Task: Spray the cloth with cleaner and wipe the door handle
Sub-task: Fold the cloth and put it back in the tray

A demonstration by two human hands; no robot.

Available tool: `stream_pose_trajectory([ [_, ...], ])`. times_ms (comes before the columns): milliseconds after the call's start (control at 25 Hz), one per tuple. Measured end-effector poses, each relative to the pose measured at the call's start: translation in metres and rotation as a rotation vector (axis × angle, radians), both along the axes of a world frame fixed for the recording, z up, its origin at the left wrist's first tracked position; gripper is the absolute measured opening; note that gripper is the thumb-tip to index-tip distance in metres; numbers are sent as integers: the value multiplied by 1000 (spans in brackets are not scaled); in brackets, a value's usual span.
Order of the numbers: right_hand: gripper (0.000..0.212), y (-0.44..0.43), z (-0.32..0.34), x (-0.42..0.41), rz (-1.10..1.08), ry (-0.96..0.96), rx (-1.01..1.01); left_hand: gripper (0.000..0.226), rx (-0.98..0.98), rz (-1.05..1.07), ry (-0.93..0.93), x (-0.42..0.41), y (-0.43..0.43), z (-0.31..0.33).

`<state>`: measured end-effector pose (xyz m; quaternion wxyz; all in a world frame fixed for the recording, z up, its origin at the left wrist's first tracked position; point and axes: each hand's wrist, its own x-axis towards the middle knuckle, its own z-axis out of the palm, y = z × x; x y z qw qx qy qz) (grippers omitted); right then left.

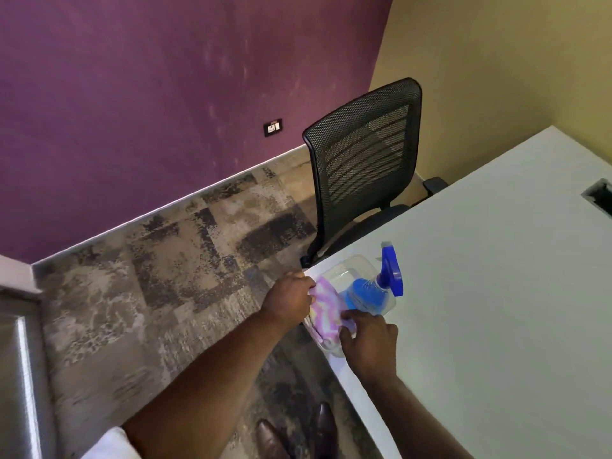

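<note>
A pink, white and yellow striped cloth (326, 308) lies in a clear plastic container (344, 270) at the near corner of the white table (496, 293). A spray bottle (374, 291) with blue cleaner and a blue trigger head lies on its side in the same container, touching the cloth. My left hand (288, 301) grips the cloth's left edge. My right hand (369, 339) pinches the cloth's lower right end. No door handle is in view.
A black mesh office chair (364, 167) stands behind the table's corner. Patterned carpet (165, 276) spreads to the left, bounded by a purple wall (149, 94). A metallic door or frame edge (20, 376) runs along the lower left. My shoes (298, 432) show below.
</note>
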<state>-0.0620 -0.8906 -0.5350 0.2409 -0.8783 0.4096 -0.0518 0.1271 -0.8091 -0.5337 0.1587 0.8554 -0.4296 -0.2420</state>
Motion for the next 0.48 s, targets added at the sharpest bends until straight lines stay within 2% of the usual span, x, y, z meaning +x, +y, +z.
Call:
stream_pose_trajectory([
  [120,16,-2,0,0,63,65,-78,29,66,-244,-235,-16,-4,4],
  [280,8,-3,8,11,189,194,-186,35,191,-510,-307,-34,-9,1],
  [400,28,0,2,13,283,302,-201,29,309,-577,-312,-41,-11,-4],
  [480,34,-1,-2,13,347,388,-189,29,360,-583,-322,-45,-10,-8],
])
